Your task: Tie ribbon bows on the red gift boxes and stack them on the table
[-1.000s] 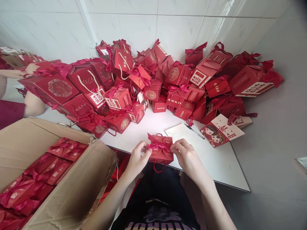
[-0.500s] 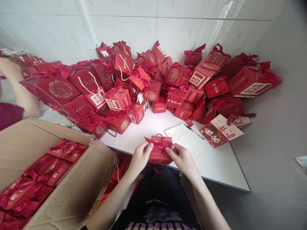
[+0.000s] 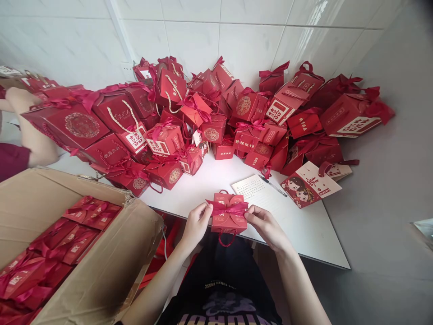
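Note:
A small red gift box (image 3: 230, 222) with gold print and cord handles sits at the front edge of the white table, close to my body. Across its top lies a shiny red ribbon (image 3: 230, 209), knotted in the middle. My left hand (image 3: 197, 222) pinches the ribbon's left end between thumb and fingers. At the box's right side, my right hand (image 3: 265, 224) pinches the ribbon's right end. Just behind the box lie a handwritten notepad (image 3: 252, 187) and a pen (image 3: 273, 186).
Many red gift boxes (image 3: 248, 106) are heaped along the tiled wall. An open cardboard box (image 3: 135, 234) holding more red boxes stands at left. A printed card bag (image 3: 304, 185) lies on the right of the white table (image 3: 318, 239). Another person's arm (image 3: 34, 126) shows at far left.
My right hand has moved off the box top outward to the right, and the ribbon is now drawn out flatter across the lid. The other person's arm has shifted slightly.

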Demonstrator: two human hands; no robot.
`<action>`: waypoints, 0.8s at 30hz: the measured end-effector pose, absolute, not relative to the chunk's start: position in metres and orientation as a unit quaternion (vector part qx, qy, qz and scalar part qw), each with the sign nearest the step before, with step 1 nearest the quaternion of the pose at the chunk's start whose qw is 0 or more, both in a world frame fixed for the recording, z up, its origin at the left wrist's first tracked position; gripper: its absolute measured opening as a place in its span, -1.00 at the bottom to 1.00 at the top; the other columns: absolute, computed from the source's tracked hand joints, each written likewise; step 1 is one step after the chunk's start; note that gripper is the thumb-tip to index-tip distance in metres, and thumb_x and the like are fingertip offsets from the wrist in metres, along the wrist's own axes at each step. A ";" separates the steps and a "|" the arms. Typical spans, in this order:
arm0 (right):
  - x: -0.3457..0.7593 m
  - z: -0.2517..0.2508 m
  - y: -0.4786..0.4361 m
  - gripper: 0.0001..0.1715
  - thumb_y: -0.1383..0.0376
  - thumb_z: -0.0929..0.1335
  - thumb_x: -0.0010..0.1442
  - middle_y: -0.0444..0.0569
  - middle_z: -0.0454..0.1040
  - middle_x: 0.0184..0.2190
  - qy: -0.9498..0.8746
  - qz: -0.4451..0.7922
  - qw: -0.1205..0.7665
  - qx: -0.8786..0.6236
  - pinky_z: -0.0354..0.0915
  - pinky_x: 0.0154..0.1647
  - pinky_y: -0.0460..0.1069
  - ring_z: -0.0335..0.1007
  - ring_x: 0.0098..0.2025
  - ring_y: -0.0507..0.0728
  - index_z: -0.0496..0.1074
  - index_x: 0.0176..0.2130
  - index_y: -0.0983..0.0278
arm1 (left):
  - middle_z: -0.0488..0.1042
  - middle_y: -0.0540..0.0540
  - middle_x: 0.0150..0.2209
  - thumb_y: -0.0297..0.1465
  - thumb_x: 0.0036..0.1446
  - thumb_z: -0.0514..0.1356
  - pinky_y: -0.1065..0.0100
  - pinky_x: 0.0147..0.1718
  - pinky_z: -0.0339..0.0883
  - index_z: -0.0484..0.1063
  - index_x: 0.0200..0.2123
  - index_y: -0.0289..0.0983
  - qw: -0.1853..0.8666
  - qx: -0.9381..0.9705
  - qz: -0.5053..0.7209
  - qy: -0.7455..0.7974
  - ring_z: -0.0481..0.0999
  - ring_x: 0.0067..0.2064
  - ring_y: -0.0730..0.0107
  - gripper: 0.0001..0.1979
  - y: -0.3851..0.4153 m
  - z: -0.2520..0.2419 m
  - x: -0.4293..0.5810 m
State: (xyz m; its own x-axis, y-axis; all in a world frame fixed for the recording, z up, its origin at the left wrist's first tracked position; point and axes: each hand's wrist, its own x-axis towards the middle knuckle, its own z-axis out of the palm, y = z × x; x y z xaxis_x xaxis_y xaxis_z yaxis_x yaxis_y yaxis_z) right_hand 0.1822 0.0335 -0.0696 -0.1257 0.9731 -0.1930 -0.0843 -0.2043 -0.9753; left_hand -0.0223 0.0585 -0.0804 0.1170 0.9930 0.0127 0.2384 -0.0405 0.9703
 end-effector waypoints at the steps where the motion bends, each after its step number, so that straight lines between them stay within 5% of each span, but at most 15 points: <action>1: 0.184 -0.071 0.033 -0.62 0.06 0.40 0.02 -0.13 0.35 -0.50 -0.453 0.609 0.437 -0.483 0.20 -0.31 -0.04 0.26 -0.41 0.04 0.26 -0.52 0.27 | 0.03 0.09 -0.60 -0.16 0.17 -0.01 0.44 -0.53 0.04 0.01 -0.60 -0.23 0.458 0.592 0.411 0.521 0.08 -0.54 0.50 -0.61 0.058 -0.081 -0.022; 5: 0.194 -0.064 0.041 -0.66 0.03 0.35 0.07 -0.11 0.35 -0.47 -0.489 0.531 0.453 -0.524 0.25 -0.30 0.00 0.28 -0.39 0.07 0.29 -0.41 0.24 | 0.09 0.07 -0.57 -0.20 0.19 -0.04 0.43 -0.48 0.11 0.08 -0.56 -0.23 0.439 0.610 0.408 0.519 0.17 -0.50 0.47 -0.67 0.057 -0.080 -0.024; 10: 0.184 -0.029 0.072 -0.76 0.11 0.30 0.14 -0.01 0.38 -0.27 -0.649 0.264 0.419 -0.578 0.23 -0.08 0.08 0.32 -0.17 0.16 0.43 -0.35 0.23 | 0.29 -0.05 -0.32 -0.31 0.07 0.15 0.32 -0.23 0.25 0.28 -0.31 -0.25 0.170 0.706 0.480 0.491 0.32 -0.25 0.33 -0.84 0.056 -0.065 -0.023; 14: 0.159 -0.014 0.101 -0.83 0.31 0.30 0.17 -0.01 0.37 -0.19 -0.813 0.297 0.260 -0.429 0.23 -0.03 0.02 0.35 -0.14 0.11 0.50 -0.29 0.20 | 0.36 -0.04 -0.35 -0.39 0.14 0.15 0.29 -0.21 0.21 0.40 -0.34 -0.23 0.030 0.811 0.411 0.416 0.33 -0.27 0.34 -0.95 0.055 -0.054 -0.013; 18: 0.143 -0.014 0.119 -0.80 0.45 0.30 0.09 -0.03 0.41 -0.22 -0.862 0.339 0.140 -0.350 0.27 -0.14 -0.05 0.38 -0.20 0.09 0.51 -0.32 0.26 | 0.40 -0.04 -0.39 -0.42 0.16 0.14 0.29 -0.25 0.18 0.43 -0.34 -0.24 -0.001 0.829 0.371 0.419 0.34 -0.30 0.35 -0.92 0.052 -0.057 -0.007; 24: 0.142 -0.024 0.122 -0.78 0.50 0.28 0.04 -0.03 0.42 -0.27 -0.858 0.355 0.152 -0.339 0.27 -0.20 -0.07 0.37 -0.24 0.07 0.48 -0.36 0.29 | 0.38 -0.04 -0.38 -0.41 0.17 0.12 0.29 -0.23 0.18 0.44 -0.36 -0.25 0.023 0.823 0.369 0.431 0.36 -0.28 0.35 -0.89 0.052 -0.064 -0.007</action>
